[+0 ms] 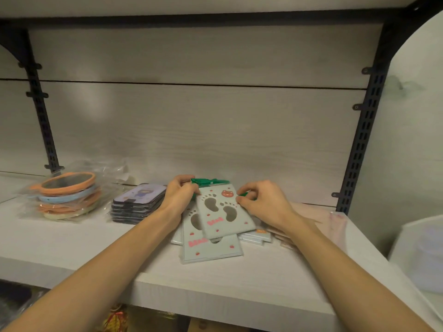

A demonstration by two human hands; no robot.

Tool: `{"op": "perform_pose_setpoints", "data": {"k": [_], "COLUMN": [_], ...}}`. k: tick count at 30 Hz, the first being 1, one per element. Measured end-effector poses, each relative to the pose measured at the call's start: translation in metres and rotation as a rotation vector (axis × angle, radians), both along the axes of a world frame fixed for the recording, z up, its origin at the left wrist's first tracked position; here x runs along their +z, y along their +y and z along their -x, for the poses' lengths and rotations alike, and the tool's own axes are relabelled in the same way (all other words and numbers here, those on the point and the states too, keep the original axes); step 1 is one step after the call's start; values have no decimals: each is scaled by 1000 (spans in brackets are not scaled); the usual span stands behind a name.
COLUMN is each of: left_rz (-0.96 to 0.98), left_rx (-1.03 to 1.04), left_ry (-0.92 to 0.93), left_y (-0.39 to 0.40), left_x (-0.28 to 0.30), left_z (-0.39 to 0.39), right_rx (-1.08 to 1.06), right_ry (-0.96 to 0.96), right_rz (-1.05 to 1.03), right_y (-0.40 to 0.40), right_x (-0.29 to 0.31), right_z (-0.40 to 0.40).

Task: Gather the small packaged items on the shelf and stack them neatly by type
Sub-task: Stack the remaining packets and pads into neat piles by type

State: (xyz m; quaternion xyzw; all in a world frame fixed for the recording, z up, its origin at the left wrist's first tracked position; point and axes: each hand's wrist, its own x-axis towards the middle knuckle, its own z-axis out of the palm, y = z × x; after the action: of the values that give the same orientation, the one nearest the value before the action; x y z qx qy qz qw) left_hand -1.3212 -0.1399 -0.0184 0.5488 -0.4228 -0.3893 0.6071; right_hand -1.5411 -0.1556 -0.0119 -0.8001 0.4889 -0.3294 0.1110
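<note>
Both hands are up at the top of one flat, rectangular pale-mint card pack (224, 213) printed with two grey footprint shapes, a little red bear face and pink lettering. The left hand (178, 195) has its fingers curled round the pack's upper left corner, right by the green header strip (211, 182). The right hand (260, 200) pinches the upper right edge between thumb and fingertips, with a bit of green showing there too. The pack is tilted and sits over a matching footprint pack (211, 249) lying flat on the white wood-grain shelf (72, 245). More thin flat packs (255, 237) poke out from under the held one on its right, edges fanned and messy.

Left of the held pack there's a neat stack of dark-edged rectangular packs (137, 202), the top one pale purple with a small cartoon figure. Further left of that, a pile of round-ish framed pieces (68, 195) in orange, blue and cream, each in crinkly clear plastic bags, the top one an orange ring around a dark glossy centre. Right of the held pack, something pinkish in translucent wrap (335, 224) lies near the shelf's end, too blurry to identify.
</note>
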Motion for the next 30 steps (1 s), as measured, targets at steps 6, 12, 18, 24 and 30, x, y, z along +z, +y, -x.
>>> {"op": "perform_pose_setpoints", "data": {"k": [6, 12, 18, 24, 30], "left_rz": [26, -75, -84, -68, -65], "left_rx": [3, -23, -30, -30, -47], "left_ry": [31, 104, 97, 105, 95], "left_y": [0, 4, 7, 8, 9], "left_x": [-3, -3, -1, 2, 4], "left_z": [-3, -4, -4, -8, -9], "right_rx": [-159, -347, -279, -236, -186], "right_ry": [-29, 398, 224, -134, -521], "right_rz": [-2, -235, -242, -211, -190], "right_y": [-7, -12, -16, -21, -20], "right_x": [8, -5, -2, 0, 5], "right_z": [16, 29, 33, 34, 29]}}
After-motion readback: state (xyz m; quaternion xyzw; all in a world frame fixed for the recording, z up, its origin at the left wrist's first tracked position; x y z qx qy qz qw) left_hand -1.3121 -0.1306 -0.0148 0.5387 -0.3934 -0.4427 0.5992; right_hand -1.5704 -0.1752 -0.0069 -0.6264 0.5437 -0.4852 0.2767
